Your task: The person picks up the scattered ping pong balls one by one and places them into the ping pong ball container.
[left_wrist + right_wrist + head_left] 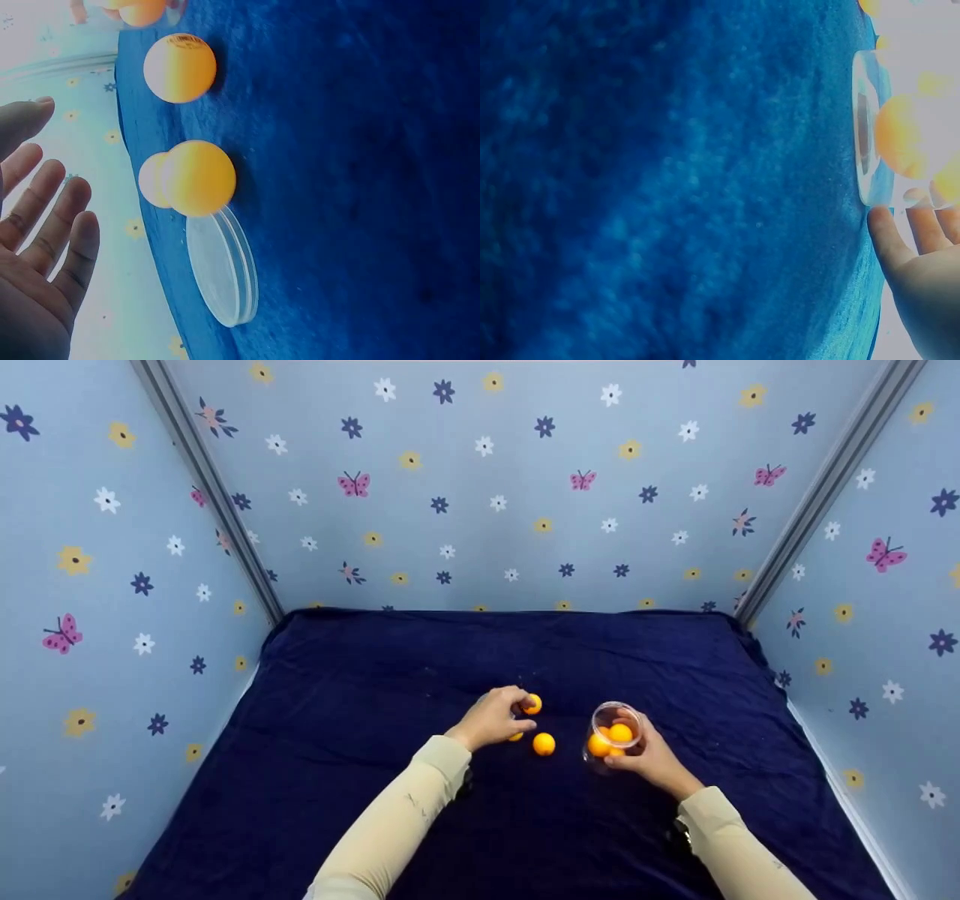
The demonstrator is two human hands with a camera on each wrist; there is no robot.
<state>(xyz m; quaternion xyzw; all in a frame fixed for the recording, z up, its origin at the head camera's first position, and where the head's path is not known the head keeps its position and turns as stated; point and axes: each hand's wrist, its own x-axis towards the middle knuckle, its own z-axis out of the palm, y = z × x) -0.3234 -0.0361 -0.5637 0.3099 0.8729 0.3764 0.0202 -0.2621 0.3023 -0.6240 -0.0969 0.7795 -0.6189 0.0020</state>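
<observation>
My right hand (649, 757) grips a clear plastic jar (591, 756) from its right side, also seen in the right wrist view. Several orange ping-pong balls (619, 733) are inside, and the jar's mouth is uncovered. Over the cloth my left hand (491, 720) hovers with fingers apart and nothing in them. Around it lie three loose balls: a near ball (544, 744), a far ball (532, 704) by the fingertips, and one ball (516, 736) partly hidden under the hand. In the left wrist view a clear round lid (217, 270) lies beside the balls; the hand mostly hides it from above.
A dark blue velvet cloth (375, 682) covers the table, slightly wrinkled. Light blue panels with flowers and butterflies (517, 495) stand at the back and both sides, joined by grey metal posts (817, 487) in the corners.
</observation>
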